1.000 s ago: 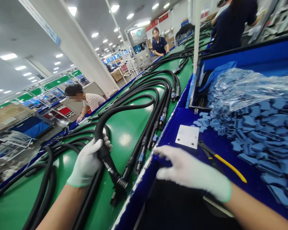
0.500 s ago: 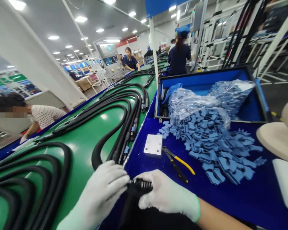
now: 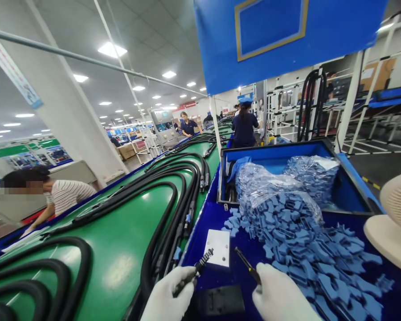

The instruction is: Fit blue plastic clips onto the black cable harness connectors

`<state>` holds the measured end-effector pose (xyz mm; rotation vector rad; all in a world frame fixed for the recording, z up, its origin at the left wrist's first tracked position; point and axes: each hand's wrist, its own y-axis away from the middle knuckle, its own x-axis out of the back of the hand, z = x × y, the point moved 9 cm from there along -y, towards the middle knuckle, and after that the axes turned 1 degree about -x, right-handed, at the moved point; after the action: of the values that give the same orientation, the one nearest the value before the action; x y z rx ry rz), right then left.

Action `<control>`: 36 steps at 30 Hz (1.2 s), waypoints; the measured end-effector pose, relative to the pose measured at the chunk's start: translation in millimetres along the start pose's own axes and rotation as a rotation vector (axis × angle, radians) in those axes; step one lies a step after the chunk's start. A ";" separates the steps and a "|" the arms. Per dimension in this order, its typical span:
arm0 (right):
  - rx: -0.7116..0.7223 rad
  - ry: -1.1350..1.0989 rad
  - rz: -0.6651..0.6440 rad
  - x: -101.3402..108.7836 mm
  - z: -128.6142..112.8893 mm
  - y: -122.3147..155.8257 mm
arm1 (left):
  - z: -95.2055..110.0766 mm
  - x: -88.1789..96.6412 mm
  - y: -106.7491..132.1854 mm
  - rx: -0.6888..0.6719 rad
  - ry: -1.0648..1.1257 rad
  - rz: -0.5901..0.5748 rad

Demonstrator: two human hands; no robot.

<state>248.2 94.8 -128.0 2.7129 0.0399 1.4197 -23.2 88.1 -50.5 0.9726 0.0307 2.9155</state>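
Observation:
My left hand (image 3: pixel 169 295), in a white glove, is closed around a black hose end fitting (image 3: pixel 203 264) with a coil spring on its tip, which points up and to the right. In my gloved right hand (image 3: pixel 278 290) are the pliers (image 3: pixel 246 262), gripped by the handles with the dark jaws pointing up-left. Between the two hands a black block (image 3: pixel 223 300) lies on the blue bench top. Just beyond the fitting's tip sits a white plate (image 3: pixel 218 243) with small round marks. A large heap of blue plastic clips (image 3: pixel 307 240) spreads to the right of the pliers.
Black hoses (image 3: pixel 173 178) lie in curves along the green conveyor (image 3: pixel 127 223) on the left. Behind the clips stands a blue bin (image 3: pixel 274 156) with plastic bags. A beige fan (image 3: pixel 387 236) is at the right. Several people work along the line, one in stripes (image 3: pixel 71 194) at left.
My right hand has left the spring-tipped fitting and picked up the pliers from the bench. The left hand has moved right with the fitting, and the view has tilted up.

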 end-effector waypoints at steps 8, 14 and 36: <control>0.098 -1.070 -0.256 23.0 -29.7 7.6 | 31.2 3.0 -6.9 0.100 0.295 -0.049; 0.330 -0.777 -0.145 56.8 -83.0 23.8 | 49.3 -3.2 -9.7 0.106 0.286 -0.079; 0.422 -0.523 -0.145 41.3 -89.5 44.9 | 61.3 -18.8 -9.2 -0.139 -0.024 -0.061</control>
<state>197.7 57.8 -39.7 3.2442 0.5443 0.6891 29.1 95.7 -13.1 0.9671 -0.1388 2.8065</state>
